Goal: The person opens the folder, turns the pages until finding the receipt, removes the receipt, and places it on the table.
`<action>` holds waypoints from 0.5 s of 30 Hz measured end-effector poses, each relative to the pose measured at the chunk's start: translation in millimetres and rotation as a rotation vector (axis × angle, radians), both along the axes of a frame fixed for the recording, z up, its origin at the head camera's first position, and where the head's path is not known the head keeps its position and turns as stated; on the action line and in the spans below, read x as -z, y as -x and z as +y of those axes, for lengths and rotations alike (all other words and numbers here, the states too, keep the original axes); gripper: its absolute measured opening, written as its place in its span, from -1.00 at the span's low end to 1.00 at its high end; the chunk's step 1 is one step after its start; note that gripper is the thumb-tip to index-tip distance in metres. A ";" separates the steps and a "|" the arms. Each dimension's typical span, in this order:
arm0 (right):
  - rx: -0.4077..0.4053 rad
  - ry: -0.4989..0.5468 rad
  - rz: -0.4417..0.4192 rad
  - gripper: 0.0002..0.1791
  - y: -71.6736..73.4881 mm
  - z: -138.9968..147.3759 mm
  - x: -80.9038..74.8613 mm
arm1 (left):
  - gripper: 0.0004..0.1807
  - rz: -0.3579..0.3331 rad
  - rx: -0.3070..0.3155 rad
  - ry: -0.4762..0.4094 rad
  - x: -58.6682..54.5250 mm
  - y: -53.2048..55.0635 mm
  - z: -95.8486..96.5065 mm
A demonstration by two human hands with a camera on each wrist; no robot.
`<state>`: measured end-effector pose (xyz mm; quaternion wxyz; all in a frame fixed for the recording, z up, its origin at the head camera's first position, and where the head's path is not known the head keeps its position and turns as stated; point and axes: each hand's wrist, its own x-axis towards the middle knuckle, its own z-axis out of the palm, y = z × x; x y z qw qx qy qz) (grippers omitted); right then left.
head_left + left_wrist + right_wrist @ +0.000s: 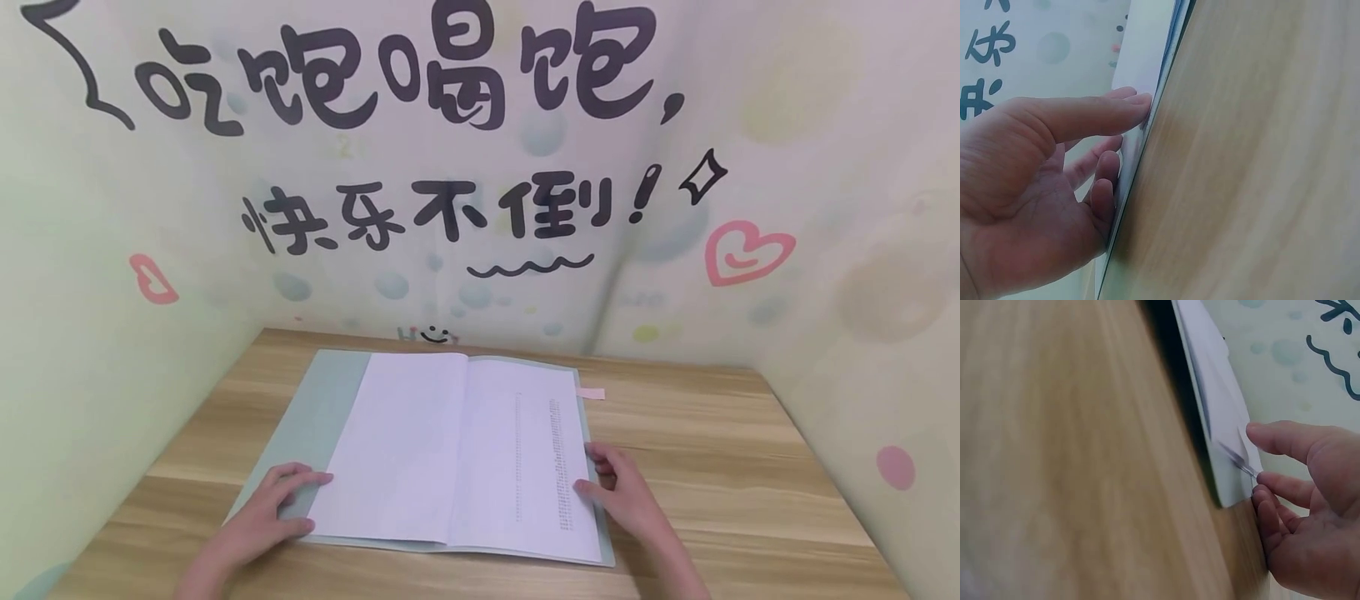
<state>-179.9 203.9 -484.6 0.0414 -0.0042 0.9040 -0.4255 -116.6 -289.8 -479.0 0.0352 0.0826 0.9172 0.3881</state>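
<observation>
An open booklet (pixel 405 450) with white pages in a pale blue-green cover (pixel 303 425) lies on the wooden table. The left page looks blank; small print columns run down the right page (pixel 536 467). My left hand (pixel 258 512) rests on the lower left of the cover, index fingertip and thumb at the page edge. In the left wrist view its thumb (pixel 1138 106) touches the surface, fingers loosely bent. My right hand (pixel 626 492) is at the booklet's right edge. Its thumb (pixel 1272 437) touches the page and its index finger (pixel 1282 486) meets the edge, thumb and finger apart.
A pink tab (pixel 592 393) sticks out from the upper right edge of the booklet. The wooden table (pixel 720 467) extends on both sides. Behind it hangs a pale backdrop (pixel 450 292) with large dark lettering and pink hearts.
</observation>
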 end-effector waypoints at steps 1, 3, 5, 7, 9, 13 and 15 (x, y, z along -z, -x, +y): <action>-0.002 -0.001 -0.001 -0.30 -0.1 0.6 0.8 | -0.46 -0.003 0.001 -0.004 0.1 -0.1 0.2; -0.003 -0.006 -0.002 -0.30 0.4 1.4 2.5 | -0.46 -0.001 0.001 -0.006 0.5 -0.1 0.6; -0.001 -0.010 -0.003 -0.30 1.0 2.1 3.8 | -0.46 -0.004 0.001 -0.006 -0.5 0.2 1.3; 0.001 0.000 -0.002 -0.31 1.4 2.3 4.5 | -0.46 -0.012 0.002 -0.003 -1.3 0.2 1.7; 0.006 0.006 -0.001 -0.30 1.4 2.1 4.6 | -0.46 -0.020 0.000 0.000 -1.4 0.1 1.8; 0.025 0.031 -0.002 -0.30 0.3 -0.5 3.4 | -0.46 -0.025 -0.007 0.008 -1.2 0.1 2.2; 0.041 0.042 0.003 -0.30 -0.5 -2.3 2.5 | -0.46 -0.026 -0.009 0.009 -1.1 0.5 2.9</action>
